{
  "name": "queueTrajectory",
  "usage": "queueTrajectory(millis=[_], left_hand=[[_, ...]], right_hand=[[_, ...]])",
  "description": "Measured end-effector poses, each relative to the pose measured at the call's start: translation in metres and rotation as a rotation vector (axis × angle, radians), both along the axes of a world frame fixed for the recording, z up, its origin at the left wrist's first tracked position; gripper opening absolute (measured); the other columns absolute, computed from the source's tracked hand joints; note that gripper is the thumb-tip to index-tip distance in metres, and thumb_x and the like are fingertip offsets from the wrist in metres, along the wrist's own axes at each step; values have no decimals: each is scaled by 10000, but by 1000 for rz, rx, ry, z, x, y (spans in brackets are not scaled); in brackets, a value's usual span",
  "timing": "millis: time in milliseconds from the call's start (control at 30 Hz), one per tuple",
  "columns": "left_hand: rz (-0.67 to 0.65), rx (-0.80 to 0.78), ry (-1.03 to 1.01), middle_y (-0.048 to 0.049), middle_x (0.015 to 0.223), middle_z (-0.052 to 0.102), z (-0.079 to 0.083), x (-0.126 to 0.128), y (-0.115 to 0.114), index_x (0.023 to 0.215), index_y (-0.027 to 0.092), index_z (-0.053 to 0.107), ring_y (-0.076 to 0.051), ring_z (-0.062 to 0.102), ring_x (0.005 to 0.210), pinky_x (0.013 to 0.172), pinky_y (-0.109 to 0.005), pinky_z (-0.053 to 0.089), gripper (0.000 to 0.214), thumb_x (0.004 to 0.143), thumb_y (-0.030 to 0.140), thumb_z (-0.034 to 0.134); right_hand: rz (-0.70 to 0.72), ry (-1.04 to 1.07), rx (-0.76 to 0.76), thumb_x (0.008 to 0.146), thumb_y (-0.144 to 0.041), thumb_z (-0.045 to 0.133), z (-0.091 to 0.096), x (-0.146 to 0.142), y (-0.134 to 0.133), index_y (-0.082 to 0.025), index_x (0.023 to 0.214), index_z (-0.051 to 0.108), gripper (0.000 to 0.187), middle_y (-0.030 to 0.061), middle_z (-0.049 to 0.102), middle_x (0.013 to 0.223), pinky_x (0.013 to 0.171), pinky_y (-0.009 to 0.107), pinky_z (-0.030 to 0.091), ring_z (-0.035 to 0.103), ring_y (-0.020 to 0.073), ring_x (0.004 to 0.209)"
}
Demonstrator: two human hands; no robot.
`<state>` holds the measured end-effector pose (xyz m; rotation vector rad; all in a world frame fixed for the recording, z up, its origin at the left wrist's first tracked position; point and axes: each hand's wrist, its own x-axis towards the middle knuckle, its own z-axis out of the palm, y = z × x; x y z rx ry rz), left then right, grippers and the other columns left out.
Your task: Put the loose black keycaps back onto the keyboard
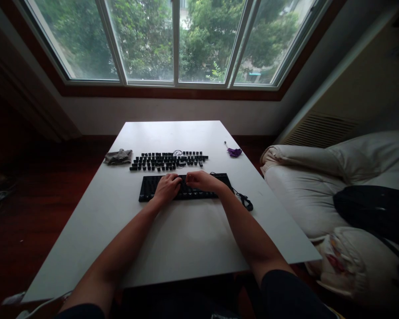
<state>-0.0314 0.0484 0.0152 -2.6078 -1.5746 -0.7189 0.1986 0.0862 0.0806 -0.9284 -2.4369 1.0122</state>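
A black keyboard (149, 188) lies on the white table in front of me, many of its keycaps apparently off. My left hand (167, 187) rests on its left-middle part, palm down, fingers lying over the board and thumb reaching right. Just right of it, my right hand (201, 180) is above the keyboard with curled fingers, the thumb and fingertips brought together; anything between them is too small to make out. Behind the keyboard, loose black keycaps (162, 161) stand in several rows, with a thin wire loop tool (177, 153) among them.
A grey cloth (119, 157) lies at the table's left edge. Toward the right edge is a purple duster-like item (234, 152) with a thin handle. The keyboard's bundled cable (246, 202) sits at its right end. A sofa (295, 190) with a dark bag stands right of the table (173, 252).
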Motion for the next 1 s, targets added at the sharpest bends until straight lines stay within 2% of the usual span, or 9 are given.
queueTrajectory(millis=[100,233,433,667,867,1000], left_hand=[[9,-2,-1,-96,1269,644,0,0,-1,1163,248,705,-281,567,1145,992,-452,467,262,958,266,543],[7,-10,-24,-92,1270,644,-1,-1,-1,1159,248,710,-274,565,1159,1005,-446,466,261,959,267,543],[-2,-25,-62,-94,1275,642,-2,-2,-1,1168,252,710,-277,562,1165,1017,-459,462,271,942,247,560],[-6,-40,-104,-96,1273,643,-2,-3,-1,1158,256,715,-284,561,1173,1021,-468,458,269,938,236,560],[-11,-42,-102,-92,1269,645,-2,-3,0,1142,254,720,-282,566,1167,1012,-460,461,261,940,234,557],[-9,-46,-113,-89,1264,650,-2,-5,-1,1132,245,719,-283,568,1164,1016,-462,457,244,941,250,566]], right_hand=[[40,-88,60,812,-207,644,9,1,-6,-176,892,651,85,-10,658,761,622,226,397,557,122,664],[50,-109,35,784,-159,598,16,6,-8,-177,914,675,152,-7,672,795,635,228,413,560,126,680],[44,-54,-82,791,-153,583,14,19,0,-200,947,761,242,15,746,891,719,251,490,647,164,782],[68,-18,-184,803,-211,632,13,30,8,-211,998,791,251,15,754,878,700,245,508,662,168,789],[62,5,-413,822,-303,662,10,43,14,-195,1075,788,303,33,759,910,667,236,541,686,160,782],[35,50,-470,809,-347,702,7,48,18,-179,1080,784,330,50,770,931,684,252,568,701,162,780]])
